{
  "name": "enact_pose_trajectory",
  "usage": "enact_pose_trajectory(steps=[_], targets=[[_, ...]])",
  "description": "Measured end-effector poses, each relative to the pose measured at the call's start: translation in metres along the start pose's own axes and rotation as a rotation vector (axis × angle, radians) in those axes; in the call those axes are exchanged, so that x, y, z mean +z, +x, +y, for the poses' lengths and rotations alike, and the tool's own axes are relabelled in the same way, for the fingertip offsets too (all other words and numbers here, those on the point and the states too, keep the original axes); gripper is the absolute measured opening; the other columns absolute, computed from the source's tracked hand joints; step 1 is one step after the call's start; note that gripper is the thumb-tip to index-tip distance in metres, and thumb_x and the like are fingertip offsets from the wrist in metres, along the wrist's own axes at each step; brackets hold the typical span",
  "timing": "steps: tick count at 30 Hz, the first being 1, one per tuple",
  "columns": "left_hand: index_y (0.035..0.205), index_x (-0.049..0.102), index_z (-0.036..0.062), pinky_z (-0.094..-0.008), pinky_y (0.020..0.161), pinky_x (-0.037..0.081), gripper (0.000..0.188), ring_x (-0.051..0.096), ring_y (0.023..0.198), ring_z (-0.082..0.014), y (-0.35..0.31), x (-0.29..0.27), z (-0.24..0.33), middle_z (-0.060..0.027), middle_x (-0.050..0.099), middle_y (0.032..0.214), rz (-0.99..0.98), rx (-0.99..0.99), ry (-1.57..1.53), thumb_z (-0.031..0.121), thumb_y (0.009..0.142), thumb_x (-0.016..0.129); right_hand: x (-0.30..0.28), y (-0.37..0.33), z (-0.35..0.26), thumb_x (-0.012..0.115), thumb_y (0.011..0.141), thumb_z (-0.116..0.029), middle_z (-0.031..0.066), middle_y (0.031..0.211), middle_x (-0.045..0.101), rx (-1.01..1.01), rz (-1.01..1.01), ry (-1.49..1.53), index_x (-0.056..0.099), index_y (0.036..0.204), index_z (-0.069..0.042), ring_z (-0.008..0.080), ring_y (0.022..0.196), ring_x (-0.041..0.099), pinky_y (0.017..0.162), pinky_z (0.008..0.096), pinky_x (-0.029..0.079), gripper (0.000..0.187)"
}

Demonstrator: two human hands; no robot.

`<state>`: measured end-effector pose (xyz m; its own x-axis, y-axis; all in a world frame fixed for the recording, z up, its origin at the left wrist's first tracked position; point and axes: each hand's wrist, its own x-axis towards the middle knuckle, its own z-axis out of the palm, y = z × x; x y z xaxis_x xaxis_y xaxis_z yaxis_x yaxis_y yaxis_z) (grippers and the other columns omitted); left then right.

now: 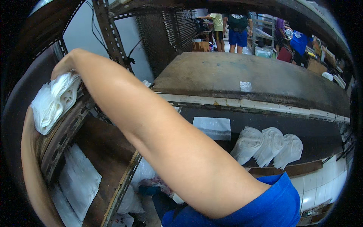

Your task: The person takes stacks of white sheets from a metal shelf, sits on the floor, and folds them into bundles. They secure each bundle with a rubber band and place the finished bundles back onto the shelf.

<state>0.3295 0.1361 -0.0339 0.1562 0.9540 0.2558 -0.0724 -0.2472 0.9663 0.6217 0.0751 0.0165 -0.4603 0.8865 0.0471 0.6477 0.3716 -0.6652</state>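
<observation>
At the far left, a thick folded bundle of thin white plastic bags [56, 100] is between my two hands, over the rim of a dark metal rack shelf. My right arm reaches across the whole view, and my right hand [65, 65] is closed over the bundle's top, its fingertips hidden behind it. From below along the left rim comes my left forearm, its hand [31, 115] against the bundle's lower left side. Most of that hand's fingers are out of sight behind the bags.
Three similar folded white bundles [267, 146] lie on a dark shelf at right, beside a white paper sheet [212, 128]. Flat white plastic sheets [81, 176] rest on the lower left shelf. A wide brown board [211, 72] spans behind. Other people [237, 28] stand in the background.
</observation>
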Motion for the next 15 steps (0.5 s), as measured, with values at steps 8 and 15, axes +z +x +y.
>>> enact_pose_trajectory(steps=[8, 15], targets=[[0.120, 0.056, 0.0023, -0.0342, 0.084, 0.054, 0.041, 0.066, 0.096, -0.0221, 0.004, -0.008, 0.001, -0.0118, 0.065, 0.113, 0.009, -0.008, 0.032, 0.034, 0.099, 0.041, -0.002, 0.052, -0.012, 0.042, 0.093, -0.033, 0.0054, 0.115, 0.067, 0.044, -0.181, -0.010, 0.069, 0.103, -0.011, 0.0192, 0.098, 0.062, 0.093, 0.0427, 0.042, 0.036], [0.121, 0.056, 0.0025, -0.0337, 0.085, 0.054, 0.042, 0.065, 0.096, -0.0221, 0.001, -0.004, 0.000, -0.0115, 0.064, 0.114, -0.006, -0.016, 0.033, 0.036, 0.099, 0.041, -0.001, 0.055, -0.008, 0.044, 0.092, -0.033, 0.0073, 0.112, 0.068, 0.053, -0.097, 0.001, 0.069, 0.103, -0.011, 0.0194, 0.096, 0.063, 0.092, 0.0427, 0.043, 0.035]])
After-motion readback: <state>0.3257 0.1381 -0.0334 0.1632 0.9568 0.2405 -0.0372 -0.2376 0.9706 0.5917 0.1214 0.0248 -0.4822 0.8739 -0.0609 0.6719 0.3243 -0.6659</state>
